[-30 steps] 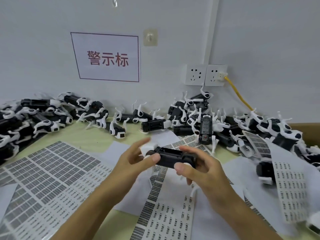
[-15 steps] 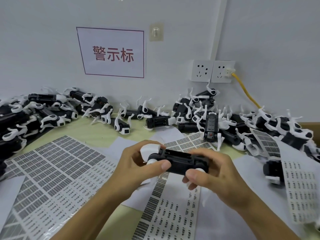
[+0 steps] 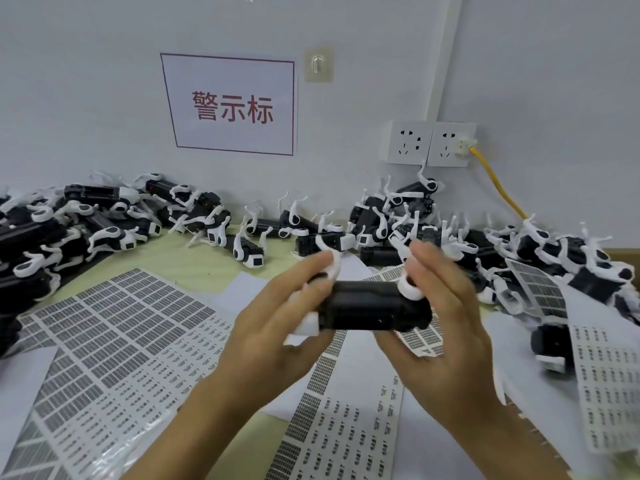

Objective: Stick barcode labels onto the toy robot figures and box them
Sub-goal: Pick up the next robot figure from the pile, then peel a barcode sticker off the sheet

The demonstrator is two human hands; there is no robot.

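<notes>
Both hands hold one black toy (image 3: 367, 308) level above the table: the left hand (image 3: 277, 327) clasps its left end, fingers curled round a white leg, and the right hand (image 3: 446, 327) clasps its right end. Label sheets (image 3: 114, 341) lie below and left of the grip. More toys (image 3: 391, 223) are heaped beyond it along the wall, under the sign (image 3: 232, 105)

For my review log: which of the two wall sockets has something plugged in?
The right-hand socket: a white plug with a yellow cable sits in it; the left-hand socket is empty.
</notes>
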